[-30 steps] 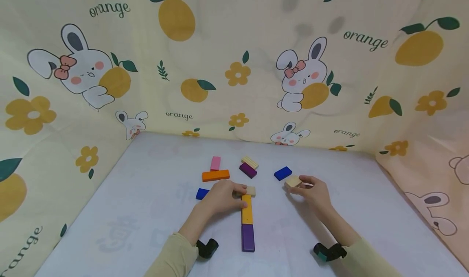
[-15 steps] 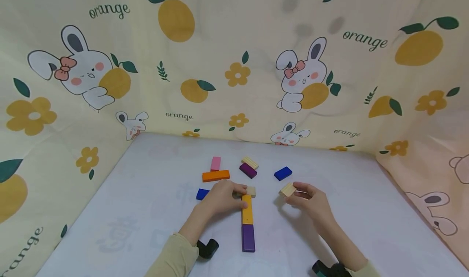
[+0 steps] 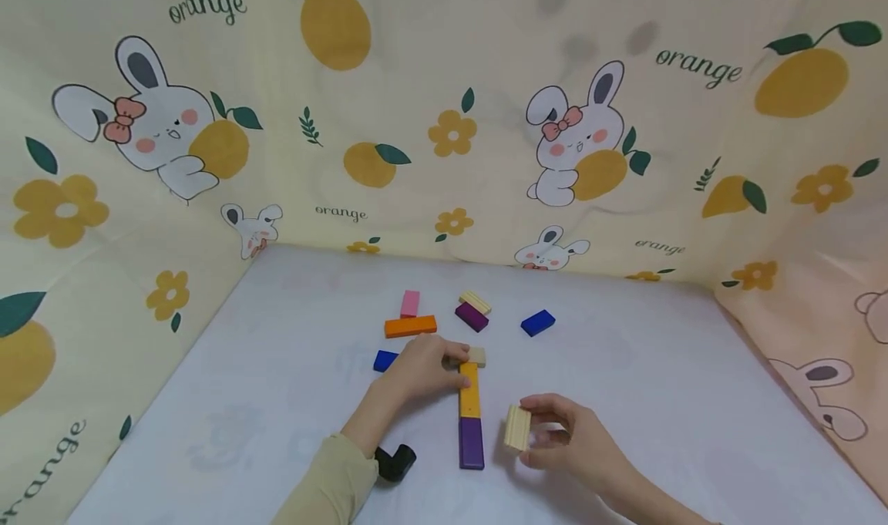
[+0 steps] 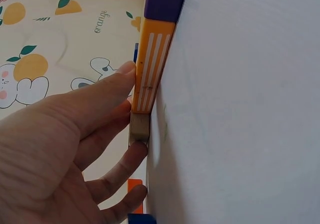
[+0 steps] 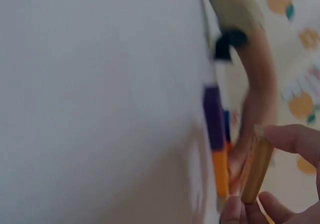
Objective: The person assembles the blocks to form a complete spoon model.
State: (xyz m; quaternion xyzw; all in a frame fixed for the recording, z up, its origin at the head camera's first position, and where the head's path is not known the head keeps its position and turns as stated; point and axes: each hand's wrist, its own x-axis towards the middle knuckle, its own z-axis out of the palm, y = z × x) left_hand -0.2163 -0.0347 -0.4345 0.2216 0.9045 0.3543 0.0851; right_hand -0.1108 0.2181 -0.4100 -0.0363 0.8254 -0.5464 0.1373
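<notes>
Screened tabletop nook (image 3: pixel 694 386), rabbit-print cloth (image 3: pixel 402 85)

Free table (image 3: pixel 694 371) runs right of the right grip (image 3: pixel 572 439); the purple block (image 3: pixel 472 444) obstructs leftward.

LEFT HAND (image 3: pixel 419 367): head view, centre; thumb (image 4: pixel 112 84) apart from index finger, fingers slightly bent | LEFT FOREARM (image 3: pixel 357 436): slants up from bottom edge, left of centre; bare near wrist, sleeved below | RIGHT HAND (image 3: pixel 572 436): lower right of centre; fingers (image 5: pixel 272 209) curved, pinching against thumb | RIGHT FOREARM (image 3: pixel 645 494): reaches bottom edge, right of centre
</notes>
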